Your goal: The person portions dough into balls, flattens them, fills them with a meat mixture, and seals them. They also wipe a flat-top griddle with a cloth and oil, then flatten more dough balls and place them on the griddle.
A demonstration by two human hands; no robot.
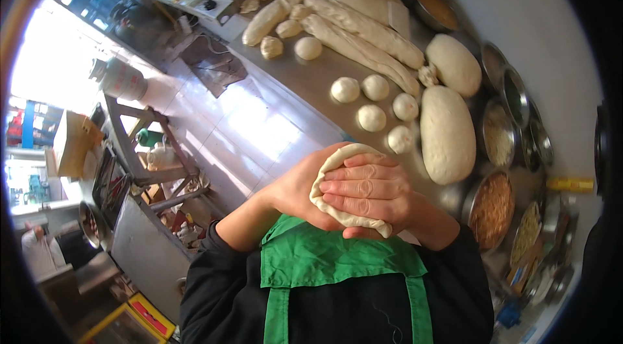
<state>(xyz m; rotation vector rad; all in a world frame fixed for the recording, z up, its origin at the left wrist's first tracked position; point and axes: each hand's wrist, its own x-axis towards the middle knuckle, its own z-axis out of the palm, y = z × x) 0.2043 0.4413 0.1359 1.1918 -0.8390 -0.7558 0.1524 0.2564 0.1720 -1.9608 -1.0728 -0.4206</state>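
Note:
A flattened round of dough (333, 171) is sandwiched between my two hands, above the green apron. My left hand (300, 183) supports it from the left and below, its fingers mostly hidden beneath. Across the top lies my right hand (376, 191), fingers pressed together and pointing left over the dough. The dough's pale, curved rim shows around the fingertips. Just beyond my hands, several round dough balls (372, 118) sit on the metal worktop (311, 78).
Large smooth dough loaves (448, 136) and long dough strips (363, 45) lie farther back. Along the right stand metal bowls, one with a pinkish-orange filling (491, 209). At left are a tiled floor (259, 123), a wooden-legged stand (156, 175) and a gas cylinder (121, 79).

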